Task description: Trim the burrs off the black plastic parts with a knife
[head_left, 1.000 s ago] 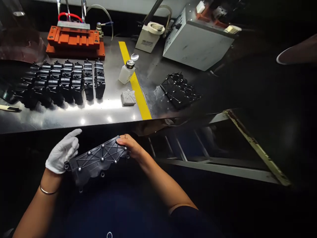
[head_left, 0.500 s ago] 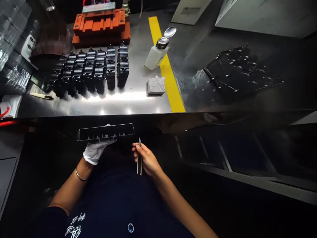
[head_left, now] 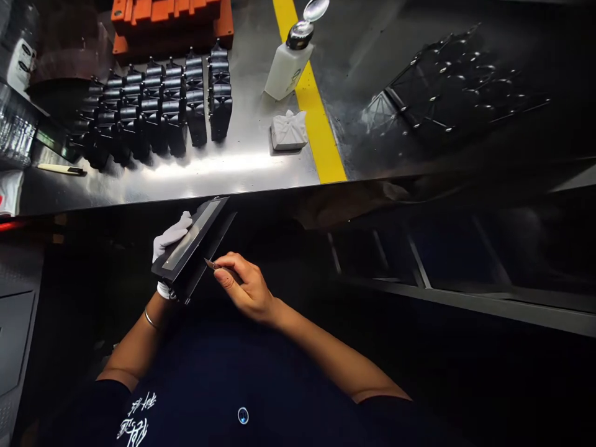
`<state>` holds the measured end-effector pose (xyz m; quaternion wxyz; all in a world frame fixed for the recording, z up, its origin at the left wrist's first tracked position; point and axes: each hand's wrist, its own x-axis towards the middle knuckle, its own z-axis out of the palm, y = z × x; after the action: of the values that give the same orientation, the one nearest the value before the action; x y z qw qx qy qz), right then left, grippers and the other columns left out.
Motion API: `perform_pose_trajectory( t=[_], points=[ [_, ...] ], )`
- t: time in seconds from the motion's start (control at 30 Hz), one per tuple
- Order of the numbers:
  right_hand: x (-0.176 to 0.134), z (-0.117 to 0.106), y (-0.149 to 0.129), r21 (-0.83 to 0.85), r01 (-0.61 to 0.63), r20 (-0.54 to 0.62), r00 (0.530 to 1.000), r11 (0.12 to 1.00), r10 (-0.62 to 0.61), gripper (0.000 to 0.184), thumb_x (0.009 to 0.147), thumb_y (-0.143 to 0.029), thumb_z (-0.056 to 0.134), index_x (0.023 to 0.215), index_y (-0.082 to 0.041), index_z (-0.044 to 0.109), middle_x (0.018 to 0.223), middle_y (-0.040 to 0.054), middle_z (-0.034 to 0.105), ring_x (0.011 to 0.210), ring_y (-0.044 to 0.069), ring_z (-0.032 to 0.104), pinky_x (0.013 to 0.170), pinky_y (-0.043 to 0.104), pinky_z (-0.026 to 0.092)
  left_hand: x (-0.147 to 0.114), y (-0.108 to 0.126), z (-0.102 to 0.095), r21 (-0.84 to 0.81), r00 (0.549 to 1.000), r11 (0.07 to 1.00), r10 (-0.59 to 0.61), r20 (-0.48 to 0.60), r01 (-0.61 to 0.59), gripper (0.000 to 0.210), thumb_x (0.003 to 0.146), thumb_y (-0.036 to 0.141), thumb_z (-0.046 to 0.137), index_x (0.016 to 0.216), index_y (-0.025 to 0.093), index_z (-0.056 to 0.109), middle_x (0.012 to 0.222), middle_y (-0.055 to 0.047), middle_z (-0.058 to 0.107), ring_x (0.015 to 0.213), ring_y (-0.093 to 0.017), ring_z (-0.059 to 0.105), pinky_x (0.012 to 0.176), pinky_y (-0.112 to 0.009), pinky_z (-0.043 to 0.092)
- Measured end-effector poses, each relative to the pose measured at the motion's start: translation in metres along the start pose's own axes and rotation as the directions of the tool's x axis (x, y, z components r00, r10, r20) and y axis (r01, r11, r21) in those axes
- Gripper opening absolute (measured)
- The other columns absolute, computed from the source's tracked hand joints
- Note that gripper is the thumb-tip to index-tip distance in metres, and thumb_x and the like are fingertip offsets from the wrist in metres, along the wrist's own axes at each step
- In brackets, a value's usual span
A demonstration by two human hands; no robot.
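My left hand [head_left: 171,238], in a white glove, is closed round a long black plastic part [head_left: 205,239]. The part is tilted, its upper end towards the bench edge, and a shiny strip runs along its face. Bare and pinched, my right hand [head_left: 246,285] grips a small utility knife [head_left: 211,264], whose pointed blade is at the part's lower right edge. Whether the blade touches the part I cannot tell. Most of the knife's handle is hidden by my fingers.
On the metal bench [head_left: 251,167] stand rows of black plastic parts [head_left: 153,112], an orange fixture [head_left: 172,22], a white bottle [head_left: 288,68] with its lid up and a folded white cloth block [head_left: 288,131]. A pale-handled tool [head_left: 60,169] lies left. Yellow tape [head_left: 321,136] crosses the bench.
My left hand has turned the black part from level to a steep slant. My right hand has moved left and up, bringing the knife to the part's edge. The view has shifted down.
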<state>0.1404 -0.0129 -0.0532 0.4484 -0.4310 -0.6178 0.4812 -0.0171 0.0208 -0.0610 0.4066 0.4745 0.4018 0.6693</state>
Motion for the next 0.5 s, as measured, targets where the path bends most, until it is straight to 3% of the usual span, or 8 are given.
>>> perform_pose_trajectory(
  t=[0.07, 0.2, 0.33, 0.43, 0.5],
  points=[
    [0.002, 0.002, 0.000, 0.034, 0.036, -0.034, 0.999, 0.999, -0.035, 0.021, 0.094, -0.038, 0.051, 0.091, -0.020, 0.062, 0.074, 0.0007, 0.059, 0.062, 0.011, 0.052, 0.057, 0.024, 0.043, 0.001, 0.002, 0.000, 0.028, 1.000, 1.000, 0.012, -0.011, -0.012, 0.026, 0.077, 0.041, 0.074, 0.096, 0.025, 0.069, 0.112, -0.003, 0.072, 0.123, -0.029, 0.057, 0.110, -0.052, 0.039],
    [0.005, -0.003, 0.005, 0.103, -0.060, -0.110, 0.991, 0.993, 0.071, 0.023, 0.092, -0.041, 0.053, 0.089, -0.020, 0.064, 0.078, 0.0019, 0.063, 0.068, 0.013, 0.057, 0.063, 0.027, 0.047, 0.002, 0.006, -0.002, 0.066, 0.994, 0.993, 0.099, 0.053, -0.103, 0.019, 0.080, 0.034, 0.072, 0.096, 0.025, 0.070, 0.111, -0.001, 0.073, 0.122, -0.028, 0.059, 0.107, -0.051, 0.044],
    [0.011, -0.012, 0.016, 0.120, -0.139, -0.211, 0.964, 0.983, 0.162, 0.031, 0.089, -0.050, 0.056, 0.087, -0.020, 0.065, 0.075, 0.0013, 0.061, 0.066, 0.013, 0.055, 0.060, 0.027, 0.046, 0.001, 0.014, 0.000, 0.086, 0.983, 0.982, 0.160, 0.086, -0.167, 0.016, 0.080, 0.024, 0.072, 0.096, 0.027, 0.071, 0.108, 0.001, 0.074, 0.118, -0.024, 0.062, 0.102, -0.044, 0.051],
    [0.017, -0.021, 0.026, 0.176, -0.191, -0.287, 0.928, 0.966, 0.235, 0.038, 0.084, -0.058, 0.059, 0.084, -0.020, 0.063, 0.064, -0.0022, 0.053, 0.058, 0.011, 0.049, 0.055, 0.025, 0.042, -0.001, 0.024, 0.003, 0.072, 0.982, 0.987, 0.132, 0.136, -0.143, 0.013, 0.078, 0.033, 0.075, 0.090, 0.027, 0.074, 0.103, 0.000, 0.076, 0.115, -0.024, 0.064, 0.102, -0.041, 0.052],
    [0.019, -0.028, 0.030, 0.211, -0.201, -0.280, 0.925, 0.956, 0.257, 0.042, 0.082, -0.061, 0.060, 0.083, -0.019, 0.061, 0.060, -0.0039, 0.048, 0.055, 0.010, 0.045, 0.053, 0.024, 0.040, 0.000, 0.029, 0.004, 0.069, 0.995, 0.997, 0.027, 0.101, -0.034, 0.016, 0.074, 0.039, 0.078, 0.084, 0.026, 0.074, 0.099, 0.000, 0.076, 0.113, -0.025, 0.065, 0.104, -0.043, 0.050]
  ],
)
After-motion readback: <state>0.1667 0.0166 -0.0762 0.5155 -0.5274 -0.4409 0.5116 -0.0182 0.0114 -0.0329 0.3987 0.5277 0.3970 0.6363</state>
